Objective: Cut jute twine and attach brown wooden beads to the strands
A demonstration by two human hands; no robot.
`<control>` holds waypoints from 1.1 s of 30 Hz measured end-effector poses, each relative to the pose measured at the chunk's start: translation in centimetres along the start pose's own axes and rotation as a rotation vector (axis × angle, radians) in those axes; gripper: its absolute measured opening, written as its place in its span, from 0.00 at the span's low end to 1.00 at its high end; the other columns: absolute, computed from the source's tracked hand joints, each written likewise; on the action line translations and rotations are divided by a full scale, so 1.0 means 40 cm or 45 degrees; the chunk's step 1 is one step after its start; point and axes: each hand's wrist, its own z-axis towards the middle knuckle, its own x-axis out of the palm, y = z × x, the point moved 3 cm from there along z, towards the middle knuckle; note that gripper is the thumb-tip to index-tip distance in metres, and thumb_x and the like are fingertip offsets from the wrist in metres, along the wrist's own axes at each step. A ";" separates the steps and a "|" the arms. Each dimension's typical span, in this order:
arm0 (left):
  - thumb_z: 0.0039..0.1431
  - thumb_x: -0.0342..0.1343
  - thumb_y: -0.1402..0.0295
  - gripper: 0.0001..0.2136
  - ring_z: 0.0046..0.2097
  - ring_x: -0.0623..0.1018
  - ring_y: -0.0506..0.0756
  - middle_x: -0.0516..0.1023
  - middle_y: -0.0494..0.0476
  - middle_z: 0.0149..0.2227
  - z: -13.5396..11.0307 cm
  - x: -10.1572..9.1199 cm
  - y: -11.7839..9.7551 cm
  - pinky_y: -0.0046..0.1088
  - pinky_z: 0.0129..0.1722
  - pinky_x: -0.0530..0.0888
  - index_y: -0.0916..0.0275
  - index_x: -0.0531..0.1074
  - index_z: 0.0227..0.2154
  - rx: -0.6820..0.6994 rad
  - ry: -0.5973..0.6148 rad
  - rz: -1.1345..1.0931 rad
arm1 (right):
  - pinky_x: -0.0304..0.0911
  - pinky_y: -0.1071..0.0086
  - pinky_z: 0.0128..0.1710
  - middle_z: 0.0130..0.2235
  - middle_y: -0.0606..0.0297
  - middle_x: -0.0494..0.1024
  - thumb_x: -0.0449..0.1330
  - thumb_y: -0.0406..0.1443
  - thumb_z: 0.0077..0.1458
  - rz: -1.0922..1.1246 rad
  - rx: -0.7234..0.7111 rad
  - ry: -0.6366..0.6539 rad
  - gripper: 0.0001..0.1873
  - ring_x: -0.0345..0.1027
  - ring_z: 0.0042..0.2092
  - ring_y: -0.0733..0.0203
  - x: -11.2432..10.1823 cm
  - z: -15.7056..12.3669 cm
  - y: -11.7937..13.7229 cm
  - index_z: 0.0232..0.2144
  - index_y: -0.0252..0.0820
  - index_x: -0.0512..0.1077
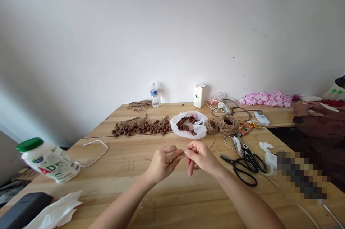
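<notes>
My left hand (165,161) and my right hand (201,157) meet over the middle of the wooden table, fingertips pinched together. Between them shows a small bit of brown twine (183,154); most of it is hidden by my fingers. Just beyond my hands lies an open white plastic bag (176,132) with brown round beads or nuts (184,125) inside. To its left, several bundles of twine with brown beads (140,126) lie in a row. Two rolls of twine, a smaller one (211,126) and a larger one (228,124), sit right of the bag.
Black-handled scissors (244,171) and orange-handled pliers (245,129) lie right of my hands. A white bottle with a green cap (51,160) stands left. Along the wall are a water bottle (154,96), a white box (199,96) and cables. Another person's arm (318,114) is at far right.
</notes>
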 end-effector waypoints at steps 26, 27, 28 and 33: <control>0.62 0.47 0.73 0.07 0.26 0.71 0.49 0.71 0.55 0.29 -0.027 0.038 -0.006 0.22 0.25 0.67 0.64 0.71 0.37 0.092 0.129 0.120 | 0.62 0.76 0.20 0.24 0.64 0.77 0.65 0.48 0.45 0.225 0.356 0.364 0.21 0.75 0.23 0.58 -0.047 0.018 -0.043 0.29 0.36 0.65; 0.63 0.47 0.74 0.08 0.25 0.70 0.49 0.71 0.55 0.29 -0.028 0.037 -0.009 0.22 0.24 0.66 0.65 0.71 0.37 0.144 0.133 0.169 | 0.60 0.78 0.18 0.23 0.64 0.77 0.65 0.47 0.45 0.248 0.383 0.387 0.21 0.75 0.22 0.59 -0.047 0.019 -0.047 0.29 0.36 0.65; 0.63 0.46 0.75 0.09 0.25 0.70 0.49 0.71 0.54 0.28 -0.029 0.036 -0.012 0.23 0.23 0.65 0.65 0.72 0.38 0.195 0.136 0.218 | 0.58 0.79 0.16 0.22 0.64 0.77 0.65 0.46 0.45 0.280 0.410 0.414 0.20 0.75 0.22 0.59 -0.046 0.020 -0.050 0.28 0.36 0.65; 0.62 0.47 0.76 0.11 0.25 0.70 0.49 0.72 0.56 0.28 -0.033 0.036 -0.016 0.23 0.23 0.66 0.64 0.73 0.42 0.237 0.104 0.153 | 0.59 0.78 0.14 0.21 0.63 0.77 0.67 0.44 0.41 0.398 0.515 0.552 0.19 0.73 0.20 0.59 -0.051 0.025 -0.059 0.27 0.36 0.66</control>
